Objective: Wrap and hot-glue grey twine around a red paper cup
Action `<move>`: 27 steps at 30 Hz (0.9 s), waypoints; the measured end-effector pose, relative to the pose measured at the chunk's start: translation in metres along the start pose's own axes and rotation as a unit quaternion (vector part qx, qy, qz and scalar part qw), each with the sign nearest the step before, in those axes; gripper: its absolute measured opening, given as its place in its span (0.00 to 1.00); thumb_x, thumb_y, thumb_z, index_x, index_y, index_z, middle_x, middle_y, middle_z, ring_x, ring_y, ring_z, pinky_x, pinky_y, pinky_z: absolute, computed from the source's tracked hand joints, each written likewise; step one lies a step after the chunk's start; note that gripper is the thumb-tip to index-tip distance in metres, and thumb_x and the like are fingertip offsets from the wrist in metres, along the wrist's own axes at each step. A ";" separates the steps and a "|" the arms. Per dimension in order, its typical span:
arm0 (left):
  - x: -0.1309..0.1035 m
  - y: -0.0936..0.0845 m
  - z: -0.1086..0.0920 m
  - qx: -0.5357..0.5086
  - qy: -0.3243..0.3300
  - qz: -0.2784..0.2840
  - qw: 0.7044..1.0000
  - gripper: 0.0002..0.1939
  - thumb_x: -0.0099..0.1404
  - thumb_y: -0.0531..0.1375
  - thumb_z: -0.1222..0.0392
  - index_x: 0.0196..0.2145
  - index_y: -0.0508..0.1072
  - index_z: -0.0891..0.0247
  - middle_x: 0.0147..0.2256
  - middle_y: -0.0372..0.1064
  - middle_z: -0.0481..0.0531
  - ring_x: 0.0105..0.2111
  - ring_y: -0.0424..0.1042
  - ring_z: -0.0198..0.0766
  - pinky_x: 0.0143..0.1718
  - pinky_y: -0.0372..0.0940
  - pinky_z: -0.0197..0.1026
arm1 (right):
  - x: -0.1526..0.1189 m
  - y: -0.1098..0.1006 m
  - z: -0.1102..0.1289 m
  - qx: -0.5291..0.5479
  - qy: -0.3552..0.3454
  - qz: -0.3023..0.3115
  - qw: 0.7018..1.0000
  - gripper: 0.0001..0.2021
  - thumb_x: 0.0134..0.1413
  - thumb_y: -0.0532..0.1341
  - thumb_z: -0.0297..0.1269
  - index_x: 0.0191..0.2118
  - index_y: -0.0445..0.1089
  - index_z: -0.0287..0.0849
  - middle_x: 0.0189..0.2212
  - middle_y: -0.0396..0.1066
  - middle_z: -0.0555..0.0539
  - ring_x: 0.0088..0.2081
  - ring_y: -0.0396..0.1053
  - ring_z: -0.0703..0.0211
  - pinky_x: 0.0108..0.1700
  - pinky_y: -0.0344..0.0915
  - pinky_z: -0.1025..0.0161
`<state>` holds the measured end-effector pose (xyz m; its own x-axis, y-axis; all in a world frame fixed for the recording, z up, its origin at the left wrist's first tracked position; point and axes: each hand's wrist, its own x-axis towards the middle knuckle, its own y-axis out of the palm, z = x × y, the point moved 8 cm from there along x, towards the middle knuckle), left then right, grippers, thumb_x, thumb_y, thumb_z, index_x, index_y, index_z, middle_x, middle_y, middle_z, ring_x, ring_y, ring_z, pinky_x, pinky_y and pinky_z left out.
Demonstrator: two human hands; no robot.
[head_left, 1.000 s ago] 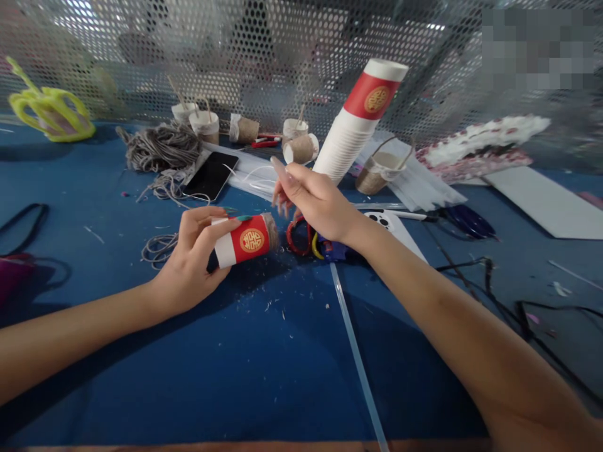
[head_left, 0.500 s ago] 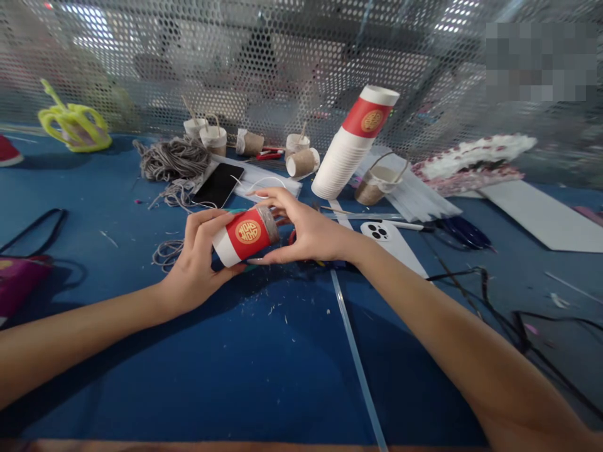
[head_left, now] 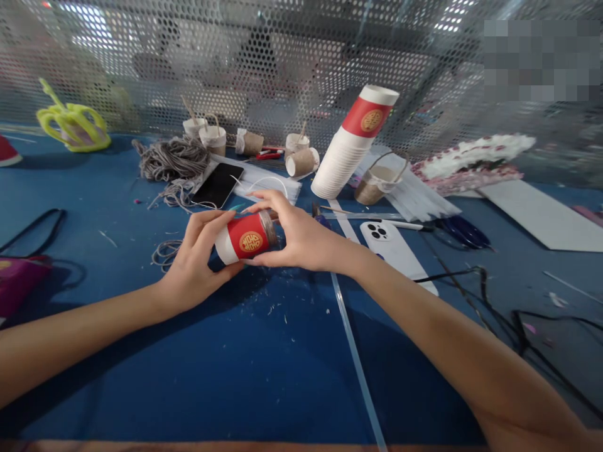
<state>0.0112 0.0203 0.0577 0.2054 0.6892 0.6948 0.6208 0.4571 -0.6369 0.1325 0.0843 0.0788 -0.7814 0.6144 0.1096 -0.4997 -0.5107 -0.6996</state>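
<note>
A red and white paper cup [head_left: 249, 238] with a gold emblem lies tilted on its side between my hands, above the blue table. Grey cord is wound around its right end. My left hand [head_left: 195, 260] wraps round the white end, with thumb below and fingers above. At the corded end, my right hand [head_left: 294, 235] grips the cup, its thumb along the lower side and fingers over the top. Behind my left hand is a heap of grey cord [head_left: 172, 157], with a loose coil [head_left: 166, 253] beside that wrist.
Beyond the hands stand a leaning cup stack [head_left: 346, 147], small cord-wrapped cups [head_left: 301, 162] and a black phone [head_left: 218, 185]. A white phone [head_left: 398, 254] lies under my right forearm. A clear glue stick [head_left: 353, 345] runs toward the front edge. Black cables [head_left: 521, 333] lie right.
The cup has turned a little about its length, so its emblem sits lower. My right hand has shifted slightly left, and more of the white phone shows.
</note>
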 end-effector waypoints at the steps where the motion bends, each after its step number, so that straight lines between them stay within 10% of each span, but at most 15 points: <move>1: 0.000 0.000 0.000 0.001 0.001 -0.004 1.000 0.32 0.60 0.63 0.59 0.60 0.55 0.57 0.50 0.60 0.58 0.51 0.66 0.46 0.50 0.71 0.52 | -0.002 -0.002 0.003 -0.017 0.010 0.006 1.000 0.45 0.45 0.69 0.44 0.64 0.44 0.44 0.62 0.54 0.35 0.62 0.56 0.41 0.61 0.58 0.42; 10: 0.000 -0.006 -0.012 0.058 0.046 -0.032 0.997 0.30 0.61 0.62 0.63 0.58 0.57 0.61 0.49 0.62 0.60 0.49 0.67 0.47 0.50 0.70 0.52 | -0.076 -0.059 -0.021 -0.251 0.149 0.032 0.956 0.52 0.46 0.65 0.50 0.69 0.34 0.46 0.70 0.31 0.38 0.69 0.32 0.29 0.66 0.43 0.35; 18: -0.003 -0.002 -0.016 0.082 0.096 -0.031 0.991 0.31 0.58 0.65 0.65 0.57 0.59 0.64 0.48 0.62 0.62 0.50 0.66 0.49 0.48 0.71 0.51 | -0.115 -0.053 -0.079 -0.414 0.243 0.033 0.876 0.23 0.45 0.57 0.29 0.51 0.61 0.31 0.47 0.63 0.33 0.52 0.64 0.39 0.51 0.64 0.48; 27: -0.004 -0.006 -0.023 0.054 0.114 -0.044 0.991 0.27 0.57 0.63 0.71 0.54 0.63 0.63 0.49 0.61 0.61 0.50 0.68 0.44 0.47 0.73 0.45 | -0.099 -0.050 -0.069 -0.487 0.207 -0.032 0.848 0.12 0.44 0.55 0.30 0.38 0.64 0.36 0.38 0.59 0.40 0.33 0.64 0.52 0.34 0.62 0.57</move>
<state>0.0243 0.0017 0.0669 0.3276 0.5044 0.7989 0.5619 0.5758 -0.5939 0.2609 0.0905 0.0543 -0.4643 0.8840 0.0537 0.1678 0.1473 -0.9748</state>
